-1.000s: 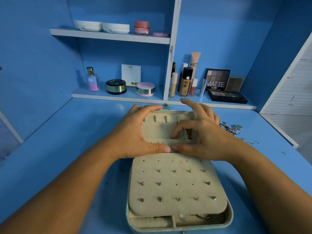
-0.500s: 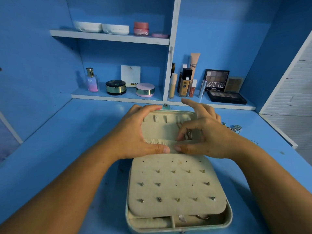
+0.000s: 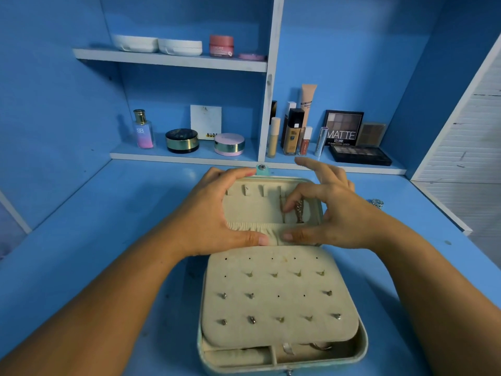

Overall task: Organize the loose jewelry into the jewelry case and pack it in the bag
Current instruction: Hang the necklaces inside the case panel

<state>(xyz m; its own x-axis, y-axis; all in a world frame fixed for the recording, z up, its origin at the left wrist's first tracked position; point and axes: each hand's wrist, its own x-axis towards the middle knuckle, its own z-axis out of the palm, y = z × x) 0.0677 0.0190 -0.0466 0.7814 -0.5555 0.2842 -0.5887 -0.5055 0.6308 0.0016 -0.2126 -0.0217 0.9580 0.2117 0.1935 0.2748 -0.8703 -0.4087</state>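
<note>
Nearest the camera, the jewelry case (image 3: 362, 348) lay open on the blue desk (image 3: 108, 226), its front compartments showing a ring or two. Above them sat the cream earring panel (image 3: 279, 302), soft-looking and punched with rows of holes, many filled by small metal studs (image 3: 252, 319).

The case looked light and fairly stiff in its shell but padded inside. It would probably carry best closed, taken by both side walls, since the panel seemed only to rest in place.

Further on, the lid (image 3: 254, 210) stood raised. The left hand (image 3: 208, 213) gripped it, fingers curled over the top edge and the thumb pressed on the gathered elastic pocket (image 3: 244, 227).

The right hand (image 3: 339, 215) was spread wide, thumb on the same pocket band, bent forefinger touching a thin chain (image 3: 299, 210) that hung from a hook in the lid. Whether it pinched the chain could not be told.

The chain looked fine, limp and prone to tangling, best lifted near its top end and fed slowly into the pocket.

Just beyond the right wrist, more loose jewelry (image 3: 377, 203) lay on the desk, silvery and bunched.

Farthest back, shelves held a perfume bottle (image 3: 143, 130) and an eyeshadow palette (image 3: 343, 128). No bag was in view.
</note>
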